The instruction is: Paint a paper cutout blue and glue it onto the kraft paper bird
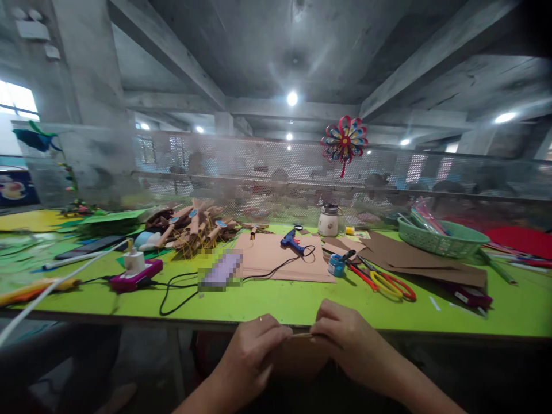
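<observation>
A piece of brown cardboard [301,357] hangs just off the table's near edge, held between both hands. My left hand [254,351] pinches its upper edge on the left, fingers closed. At the right end of that same edge, my right hand [345,339] grips it with fingertips pressed together. The lower part of the cardboard fades into shadow. Beyond the hands, a blue glue gun [294,242] lies on flat tan cardboard sheets [263,261], its black cord running left. A small blue jar [336,265] stands to the right, near orange- and yellow-handled scissors [390,286].
A magenta power strip [137,275] with a white plug sits left, its cables crossing the green table [267,302]. Behind it lies a pile of brown paper rolls [194,227]. A green basket [440,238] and brown sheets [414,259] occupy the right. A white bottle [328,221] stands at the back.
</observation>
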Motion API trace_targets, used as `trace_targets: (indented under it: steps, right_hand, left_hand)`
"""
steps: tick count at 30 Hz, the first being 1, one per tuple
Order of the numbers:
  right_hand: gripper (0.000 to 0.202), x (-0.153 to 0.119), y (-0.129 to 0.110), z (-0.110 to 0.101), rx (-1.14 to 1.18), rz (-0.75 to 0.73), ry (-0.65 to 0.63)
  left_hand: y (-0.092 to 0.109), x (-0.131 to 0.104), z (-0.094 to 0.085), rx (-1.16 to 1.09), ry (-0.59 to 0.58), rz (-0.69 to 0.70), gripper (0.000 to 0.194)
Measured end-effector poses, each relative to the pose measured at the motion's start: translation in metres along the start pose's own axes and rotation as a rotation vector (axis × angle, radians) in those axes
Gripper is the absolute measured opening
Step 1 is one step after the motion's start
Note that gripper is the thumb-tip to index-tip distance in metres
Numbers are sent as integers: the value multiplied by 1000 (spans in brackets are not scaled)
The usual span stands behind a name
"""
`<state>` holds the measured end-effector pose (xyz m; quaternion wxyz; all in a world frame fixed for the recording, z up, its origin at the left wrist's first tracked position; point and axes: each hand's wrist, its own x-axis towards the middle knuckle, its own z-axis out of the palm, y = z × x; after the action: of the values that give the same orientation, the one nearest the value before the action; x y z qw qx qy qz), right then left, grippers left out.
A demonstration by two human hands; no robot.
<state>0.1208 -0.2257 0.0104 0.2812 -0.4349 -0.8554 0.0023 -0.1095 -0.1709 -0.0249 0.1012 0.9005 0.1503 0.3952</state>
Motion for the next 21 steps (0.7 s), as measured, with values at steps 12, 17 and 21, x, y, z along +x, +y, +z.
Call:
trace_targets:
  steps: [12,17,21]
  right_hand:
    - [15,39,74,33,185,92,19]
    - [15,47,87,40,199,164,-52]
    - [13,47,94,40,285,202,-130]
  left_hand:
    - [-51,61,12,120,-237,-325,21]
    - [-77,80,25,44,-373,-334,20]
    - [-87,83,29,-74,-483,-376,21]
